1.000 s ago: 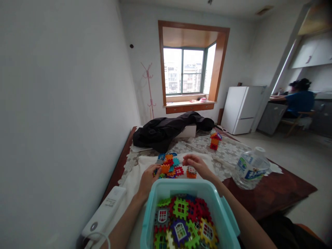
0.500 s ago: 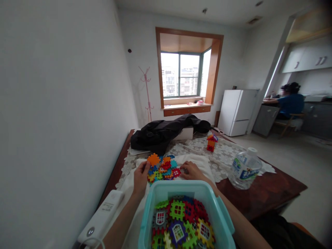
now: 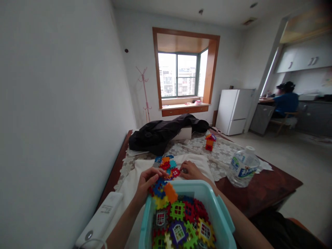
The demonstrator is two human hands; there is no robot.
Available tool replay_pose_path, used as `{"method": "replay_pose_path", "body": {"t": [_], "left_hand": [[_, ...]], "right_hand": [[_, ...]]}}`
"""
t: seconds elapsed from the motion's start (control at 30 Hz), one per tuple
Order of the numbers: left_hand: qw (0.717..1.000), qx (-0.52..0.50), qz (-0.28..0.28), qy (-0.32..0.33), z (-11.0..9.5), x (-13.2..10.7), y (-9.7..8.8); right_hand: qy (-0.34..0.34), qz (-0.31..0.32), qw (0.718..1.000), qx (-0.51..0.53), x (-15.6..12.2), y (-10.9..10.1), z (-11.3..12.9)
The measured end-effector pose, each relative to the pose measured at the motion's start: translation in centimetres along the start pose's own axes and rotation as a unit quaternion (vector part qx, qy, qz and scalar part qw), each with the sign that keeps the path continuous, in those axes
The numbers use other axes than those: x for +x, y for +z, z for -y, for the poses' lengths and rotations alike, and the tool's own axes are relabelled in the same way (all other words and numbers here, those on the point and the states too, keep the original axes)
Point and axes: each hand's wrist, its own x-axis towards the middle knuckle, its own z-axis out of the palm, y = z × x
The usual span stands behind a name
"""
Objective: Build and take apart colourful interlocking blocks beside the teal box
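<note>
My left hand (image 3: 148, 183) is at the left rim of a light teal plastic bin (image 3: 204, 186), fingers stretched out above the blocks. Just below it, a blue block (image 3: 158, 188), an orange block (image 3: 170, 192) and a yellow block (image 3: 160, 202) tumble over the rim into the bin. Beyond the bin lies a small pile of colourful toothed plastic blocks (image 3: 166, 164) on a white cloth. My right hand (image 3: 192, 170) rests at the pile's right side, fingers bent and apart, beside a red window-shaped block (image 3: 175, 172). Many similar blocks fill the bin, including a green window block (image 3: 177, 210).
A clear plastic bottle (image 3: 242, 167) stands on the right of the table. A small block house (image 3: 210, 142) and a black garment (image 3: 160, 133) are further back. A white power strip (image 3: 102, 218) lies at left. A person in blue (image 3: 285, 103) sits in the background.
My left hand has moved right and toward the bin, letting go of the orange block. Several blocks from the pile's near left are now at the bin's rim. The right hand is nearly still.
</note>
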Motion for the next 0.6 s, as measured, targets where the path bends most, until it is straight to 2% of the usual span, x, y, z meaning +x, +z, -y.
{"method": "replay_pose_path", "body": {"t": [0.17,0.27,0.33,0.4,0.47,0.53,0.6], "left_hand": [[0.998,0.005,0.046,-0.03,0.0,-0.2,0.1],[0.993,0.033,0.099,-0.061,-0.3,-0.2,0.2],[0.992,0.025,0.108,-0.062,-0.2,-0.1,0.2],[0.997,0.0,0.064,-0.044,0.3,0.2,0.0],[1.0,0.006,-0.012,-0.015,1.2,0.8,-0.5],[0.995,0.077,-0.064,0.007,2.3,1.5,-1.5],[0.97,0.232,-0.063,0.018,3.7,2.1,-2.5]], "right_hand": [[-0.003,0.001,1.0,-0.03,0.0,0.1,0.4],[-0.01,-0.002,1.0,-0.006,-0.1,-0.2,0.6],[-0.018,0.002,0.999,0.027,-0.3,-0.3,0.7],[-0.026,0.005,0.998,0.065,-0.5,-0.2,0.7],[-0.042,0.004,0.992,0.116,-0.7,0.1,0.6],[-0.06,0.003,0.978,0.2,-0.8,0.5,0.5],[-0.048,0.025,0.94,0.337,-0.6,0.8,0.5]]}}
